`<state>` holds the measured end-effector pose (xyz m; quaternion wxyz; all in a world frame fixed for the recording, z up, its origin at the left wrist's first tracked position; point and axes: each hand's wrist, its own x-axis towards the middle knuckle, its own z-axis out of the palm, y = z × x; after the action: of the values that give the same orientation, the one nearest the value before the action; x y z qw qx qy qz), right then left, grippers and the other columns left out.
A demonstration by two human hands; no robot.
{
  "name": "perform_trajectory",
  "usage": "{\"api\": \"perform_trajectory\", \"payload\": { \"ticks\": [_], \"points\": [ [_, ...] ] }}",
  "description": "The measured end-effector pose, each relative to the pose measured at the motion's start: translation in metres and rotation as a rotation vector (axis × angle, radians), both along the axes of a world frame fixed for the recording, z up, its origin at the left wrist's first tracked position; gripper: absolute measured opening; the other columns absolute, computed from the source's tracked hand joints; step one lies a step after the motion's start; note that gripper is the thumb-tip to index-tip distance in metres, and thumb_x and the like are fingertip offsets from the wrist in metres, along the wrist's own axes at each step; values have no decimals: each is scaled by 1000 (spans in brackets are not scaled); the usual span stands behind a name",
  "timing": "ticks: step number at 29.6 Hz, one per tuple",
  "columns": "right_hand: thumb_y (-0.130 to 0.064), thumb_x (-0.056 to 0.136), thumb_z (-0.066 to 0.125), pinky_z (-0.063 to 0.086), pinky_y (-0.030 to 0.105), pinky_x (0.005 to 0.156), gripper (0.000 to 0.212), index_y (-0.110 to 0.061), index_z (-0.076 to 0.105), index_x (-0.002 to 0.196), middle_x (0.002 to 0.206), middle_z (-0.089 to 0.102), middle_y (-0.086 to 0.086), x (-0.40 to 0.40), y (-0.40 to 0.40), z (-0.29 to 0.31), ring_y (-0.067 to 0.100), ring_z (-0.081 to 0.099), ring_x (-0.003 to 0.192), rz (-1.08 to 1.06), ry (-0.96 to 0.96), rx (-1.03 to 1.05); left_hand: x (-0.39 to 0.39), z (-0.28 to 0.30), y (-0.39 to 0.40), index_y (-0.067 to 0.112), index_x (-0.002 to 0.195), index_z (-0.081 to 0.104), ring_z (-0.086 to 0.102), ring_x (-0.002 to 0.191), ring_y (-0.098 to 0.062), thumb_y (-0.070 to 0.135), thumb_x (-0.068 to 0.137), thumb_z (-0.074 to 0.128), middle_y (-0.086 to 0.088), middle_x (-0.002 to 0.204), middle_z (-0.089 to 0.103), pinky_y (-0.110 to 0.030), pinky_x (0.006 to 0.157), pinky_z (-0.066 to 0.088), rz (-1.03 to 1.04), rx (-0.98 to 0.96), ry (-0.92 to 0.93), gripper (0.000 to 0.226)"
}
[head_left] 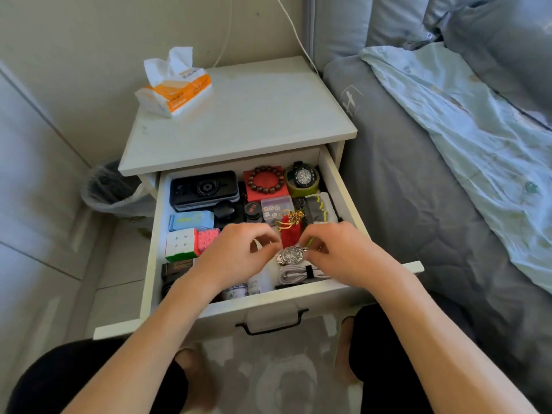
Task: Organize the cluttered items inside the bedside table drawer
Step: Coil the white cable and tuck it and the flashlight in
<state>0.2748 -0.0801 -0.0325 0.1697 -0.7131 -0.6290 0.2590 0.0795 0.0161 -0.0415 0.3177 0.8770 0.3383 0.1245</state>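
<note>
Currently, your left hand [239, 252] and right hand [337, 249] pinch the silver wristwatch [291, 254] with curled fingers over the open drawer [340, 186].

Just one camera here, head-mounted, so it's a first-person view looking forward and steeply down. It sits above and in front of the open drawer [333, 174], close enough that both forearms run in from the bottom edge. The nightstand top [254, 115] is dead centre, the bed [433, 189] fills the right side, the wall [89, 31] the upper left. Wide-angle lens, so straight edges bow near the borders. No second view to overlap with.
</note>
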Motion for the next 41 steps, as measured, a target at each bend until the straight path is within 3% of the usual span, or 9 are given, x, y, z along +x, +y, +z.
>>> {"api": "perform_trajectory", "payload": {
  "ticks": [6, 11, 16, 18, 20, 25, 31, 35, 41],
  "points": [
    [-45, 87, 67, 50, 19, 70, 19, -27, 72, 90, 80, 67, -15, -42, -27, 8, 1, 61, 77, 201, 119, 137, -69, 3, -43, 37, 87, 71, 63, 81, 3, 24, 91, 71, 30, 85, 67, -7, 71, 42, 199, 89, -115, 14],
    [-46, 86, 68, 50, 30, 85, 29, -33, 69, 111, 104, 67, -17, -56, -22, 4, 2, 57, 96, 361, -10, 3, -98, -1, -62, 27, 85, 74, 65, 83, 1, 16, 89, 72, 23, 85, 70, -7, 70, 45, 407, 136, -226, 12],
    [-41, 81, 74, 52, 33, 85, 27, -38, 71, 109, 98, 66, -21, -59, -15, 4, 1, 57, 91, 329, -15, -41, -100, 3, -74, 27, 85, 75, 66, 89, -3, 17, 90, 71, 22, 88, 71, -8, 74, 46, 409, 86, -317, 12],
    [-40, 78, 77, 53, 32, 83, 27, -37, 72, 105, 96, 68, -19, -61, -11, 4, 1, 58, 90, 290, -18, -11, -102, 10, -79, 24, 85, 75, 64, 90, -1, 24, 91, 68, 20, 85, 70, -8, 77, 44, 379, 162, -339, 9],
    [-40, 75, 79, 54, 32, 82, 27, -35, 71, 100, 93, 67, -18, -61, -8, 5, 1, 59, 89, 233, -25, 31, -103, 14, -83, 23, 82, 73, 60, 88, 1, 31, 88, 63, 20, 81, 67, -12, 78, 43, 323, 282, -289, 14],
    [-48, 73, 80, 52, 31, 77, 32, -32, 67, 97, 89, 59, -19, -62, 1, 7, 6, 58, 90, 97, -145, 179, -105, 12, -73, 29, 81, 73, 63, 68, -6, 36, 91, 65, 17, 70, 67, -31, 63, 52, 379, 187, 24, 15],
    [-34, 86, 71, 51, 35, 84, 29, -20, 65, 111, 106, 62, -5, -56, 11, 6, 15, 56, 101, -31, -154, 309, -94, 7, -46, 16, 124, 67, 63, 111, -14, 32, 96, 61, 2, 119, 70, -32, 96, 49, 286, 215, 171, 33],
    [-25, 88, 68, 52, 30, 78, 18, -20, 67, 105, 102, 62, -6, -49, 20, 8, 12, 57, 94, -110, -45, 429, -78, 7, -3, 11, 119, 65, 63, 110, -22, 26, 96, 59, -4, 116, 70, -36, 94, 49, 313, 238, 201, 29],
    [-29, 87, 68, 53, 25, 68, 3, -27, 67, 87, 77, 62, -17, -43, 48, 3, 1, 59, 75, -103, 55, 300, -55, -7, 55, 7, 122, 57, 57, 109, -22, 20, 95, 59, -9, 117, 61, -41, 94, 48, 375, 244, 119, 30]
  ]
}}
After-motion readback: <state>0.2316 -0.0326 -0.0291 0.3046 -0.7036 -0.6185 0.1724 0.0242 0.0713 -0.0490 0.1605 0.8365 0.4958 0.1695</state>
